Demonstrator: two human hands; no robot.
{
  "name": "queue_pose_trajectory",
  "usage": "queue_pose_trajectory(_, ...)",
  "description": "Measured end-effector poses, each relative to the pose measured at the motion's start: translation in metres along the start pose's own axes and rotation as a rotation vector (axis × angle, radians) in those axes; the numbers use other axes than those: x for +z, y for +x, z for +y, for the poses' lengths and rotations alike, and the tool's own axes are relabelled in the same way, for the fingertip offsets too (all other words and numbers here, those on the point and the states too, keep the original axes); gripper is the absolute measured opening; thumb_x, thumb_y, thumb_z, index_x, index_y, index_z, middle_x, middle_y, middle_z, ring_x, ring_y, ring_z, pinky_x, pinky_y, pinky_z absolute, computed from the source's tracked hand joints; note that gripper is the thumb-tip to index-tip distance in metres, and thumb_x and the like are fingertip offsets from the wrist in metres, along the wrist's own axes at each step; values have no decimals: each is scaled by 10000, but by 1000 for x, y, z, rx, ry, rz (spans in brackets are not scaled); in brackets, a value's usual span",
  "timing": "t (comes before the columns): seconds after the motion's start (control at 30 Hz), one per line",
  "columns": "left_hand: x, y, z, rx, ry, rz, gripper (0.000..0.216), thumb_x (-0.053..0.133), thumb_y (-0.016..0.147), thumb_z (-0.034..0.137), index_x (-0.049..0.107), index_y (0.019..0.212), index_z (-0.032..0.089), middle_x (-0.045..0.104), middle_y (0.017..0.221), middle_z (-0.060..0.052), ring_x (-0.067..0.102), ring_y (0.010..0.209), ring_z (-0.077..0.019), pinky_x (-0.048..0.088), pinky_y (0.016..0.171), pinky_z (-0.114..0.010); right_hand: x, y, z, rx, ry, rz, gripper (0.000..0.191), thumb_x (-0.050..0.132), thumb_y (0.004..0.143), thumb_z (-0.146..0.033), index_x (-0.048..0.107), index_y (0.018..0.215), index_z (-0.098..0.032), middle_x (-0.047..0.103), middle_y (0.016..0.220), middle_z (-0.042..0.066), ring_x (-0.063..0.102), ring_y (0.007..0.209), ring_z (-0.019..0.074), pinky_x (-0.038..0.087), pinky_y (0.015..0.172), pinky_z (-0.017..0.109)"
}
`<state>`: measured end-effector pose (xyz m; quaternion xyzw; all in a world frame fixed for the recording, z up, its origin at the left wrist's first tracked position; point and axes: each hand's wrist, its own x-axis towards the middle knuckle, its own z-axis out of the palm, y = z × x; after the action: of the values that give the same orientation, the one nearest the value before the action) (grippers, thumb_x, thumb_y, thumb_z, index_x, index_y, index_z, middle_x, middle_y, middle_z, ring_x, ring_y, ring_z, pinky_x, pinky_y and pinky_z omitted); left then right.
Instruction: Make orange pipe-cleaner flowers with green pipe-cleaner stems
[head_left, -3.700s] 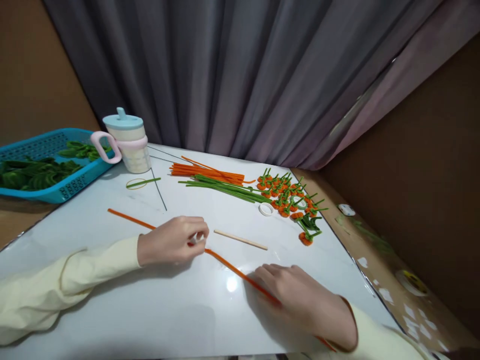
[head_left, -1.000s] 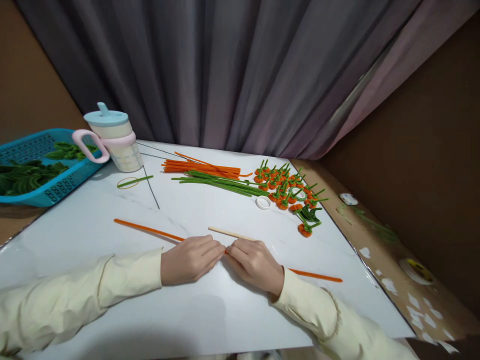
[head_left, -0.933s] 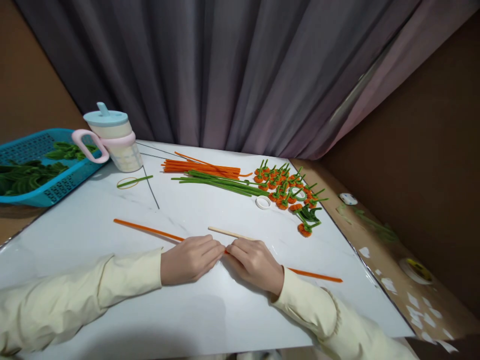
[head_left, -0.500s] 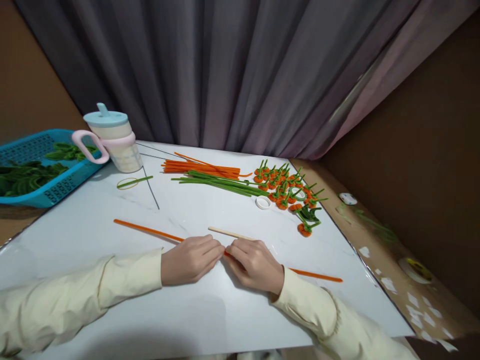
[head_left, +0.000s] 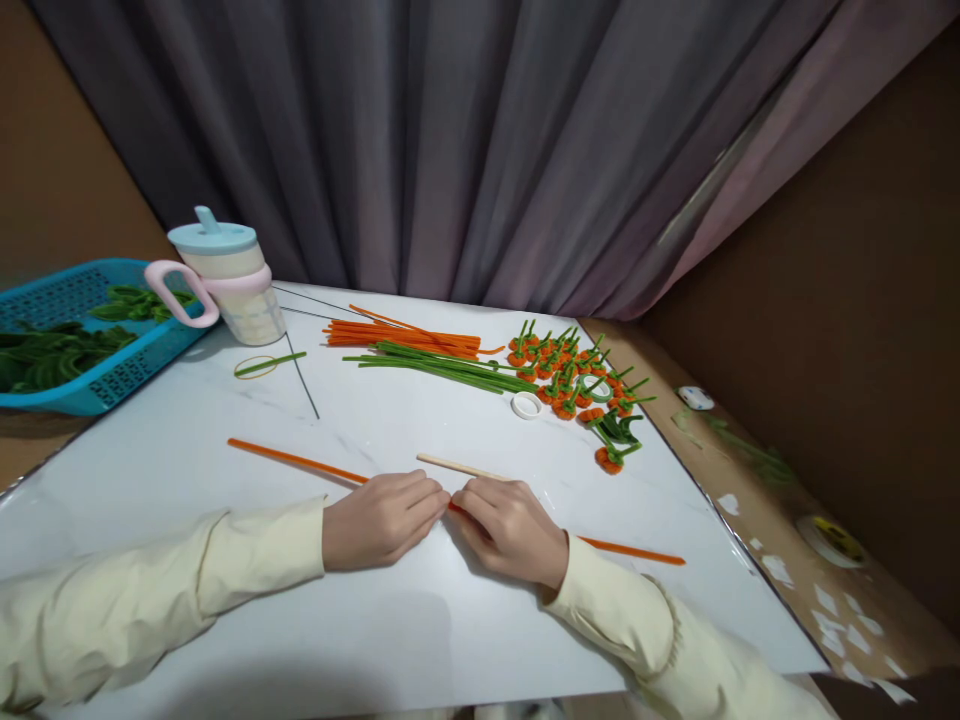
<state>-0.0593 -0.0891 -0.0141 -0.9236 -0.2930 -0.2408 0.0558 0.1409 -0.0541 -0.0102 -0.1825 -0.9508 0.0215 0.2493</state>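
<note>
Both my hands are close together over the white table, fingers pinched on an orange pipe cleaner. Its one end sticks out to the left past my left hand; an orange length also shows to the right, behind the wrist of my right hand. A bit of orange shows between the fingertips. A thin wooden stick runs in behind my right hand's knuckles, and whether that hand touches it I cannot tell.
Beyond my hands lie bundles of orange pipe cleaners and green pipe cleaners. Small orange pumpkins with green stems cluster at the right, beside a white ring. A tumbler and blue basket stand left.
</note>
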Motion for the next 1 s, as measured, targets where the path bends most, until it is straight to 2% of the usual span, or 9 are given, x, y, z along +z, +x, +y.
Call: queue_pose_trajectory(1.0, 0, 0, 0, 4, -1, 1, 217, 339, 918, 132, 554, 923, 104, 614, 799, -99, 540, 694, -188, 463, 630, -290, 3, -3, 1, -16, 1, -14, 202, 373, 907, -173, 520, 769, -170, 538, 641, 18, 455, 558, 135, 296, 521, 263)
